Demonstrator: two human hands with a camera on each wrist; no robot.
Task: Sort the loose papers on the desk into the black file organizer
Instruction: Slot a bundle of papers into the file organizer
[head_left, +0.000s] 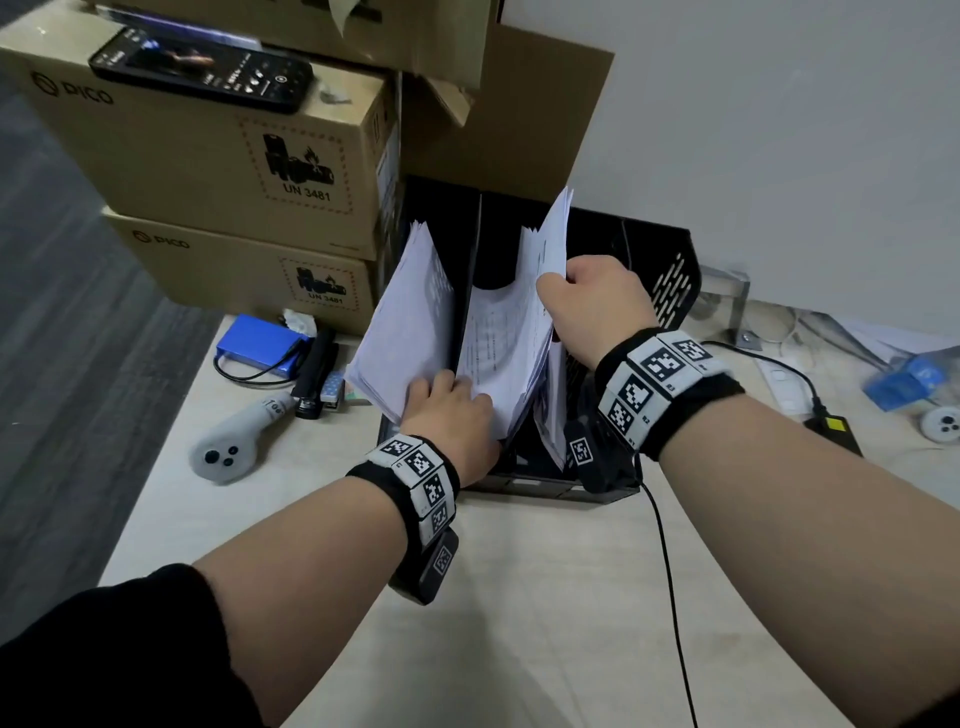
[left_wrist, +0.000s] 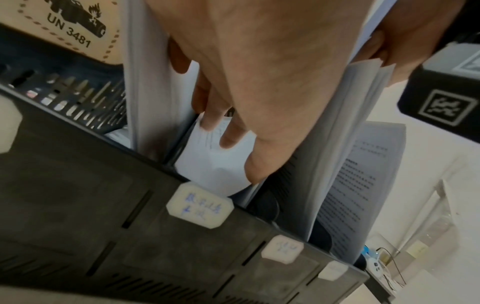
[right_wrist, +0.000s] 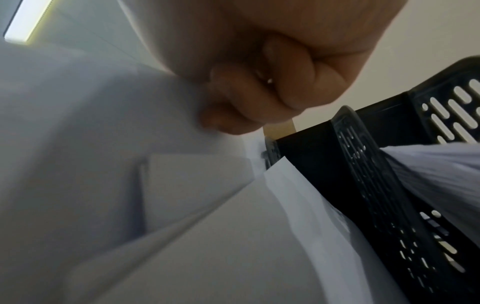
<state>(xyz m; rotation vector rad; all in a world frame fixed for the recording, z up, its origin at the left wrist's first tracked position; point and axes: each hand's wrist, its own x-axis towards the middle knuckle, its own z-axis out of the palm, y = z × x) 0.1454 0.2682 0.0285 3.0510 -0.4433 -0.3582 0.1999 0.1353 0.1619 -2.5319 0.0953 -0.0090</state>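
Observation:
The black file organizer (head_left: 675, 280) stands at the back of the desk, with handwritten labels (left_wrist: 198, 205) on its front wall (left_wrist: 78, 185). White papers (head_left: 410, 312) lean in its left slot. In the head view more papers (head_left: 498, 348) fill the middle slot. My left hand (head_left: 449, 410) reaches into that slot, and its straight fingers (left_wrist: 228, 139) press on a curled sheet (left_wrist: 215, 164). My right hand (head_left: 587, 296) is higher up. Its curled fingers (right_wrist: 259, 92) pinch the upper edge of a few sheets (head_left: 553, 244) that stand in the middle slot. Other sheets (head_left: 553, 410) sit in the slot to the right.
Stacked cardboard boxes (head_left: 218, 156) with a phone (head_left: 202, 67) on top crowd the organizer's left side. A blue power pack (head_left: 260, 345), a black stapler (head_left: 314, 379) and a grey controller (head_left: 234, 441) lie front left. A black cable (head_left: 670, 597) crosses the desk (head_left: 519, 623). An adapter (head_left: 836, 431) lies right.

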